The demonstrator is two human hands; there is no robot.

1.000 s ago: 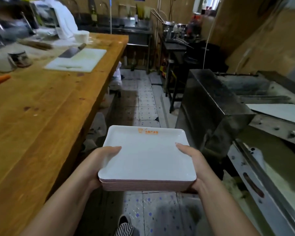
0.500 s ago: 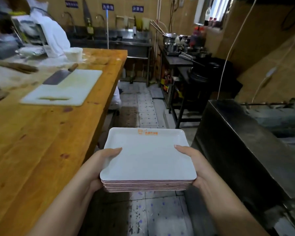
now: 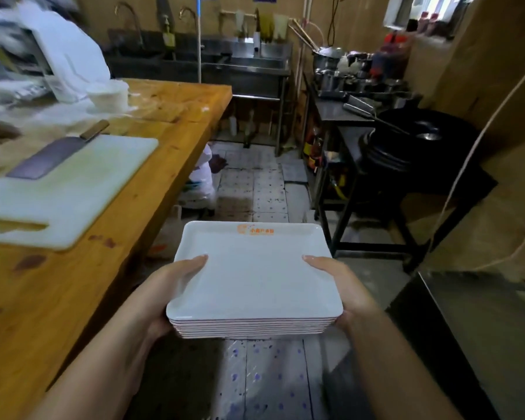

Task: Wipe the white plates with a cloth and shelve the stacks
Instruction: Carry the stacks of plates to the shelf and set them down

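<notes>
Long orange-brown wooden table (image 3: 82, 286) down the left side, left of the stack of white rectangular plates (image 3: 255, 280). On that table, up and left of the stack, a white plastic cutting board (image 3: 73, 189) with a steel cleaver with a wooden handle (image 3: 55, 153) lying flat on its far end. Farther back on the table, a blurred white round bowl (image 3: 108, 95). Left hand (image 3: 170, 289) clamped on the stack's left edge, thumb over the top plate's rim, fingers hidden beneath. Stack held level in mid-air above the pale tiled floor (image 3: 255, 189), just right of the table's edge; small orange logo at the top plate's far rim. Right hand (image 3: 343, 286) gripping the stack's right edge likewise, thumb on top. Beyond the stack, a stainless steel sink unit (image 3: 240, 68) against the back wall. Right of the stack, a dark metal stand (image 3: 361, 137) crowded with pots.
</notes>
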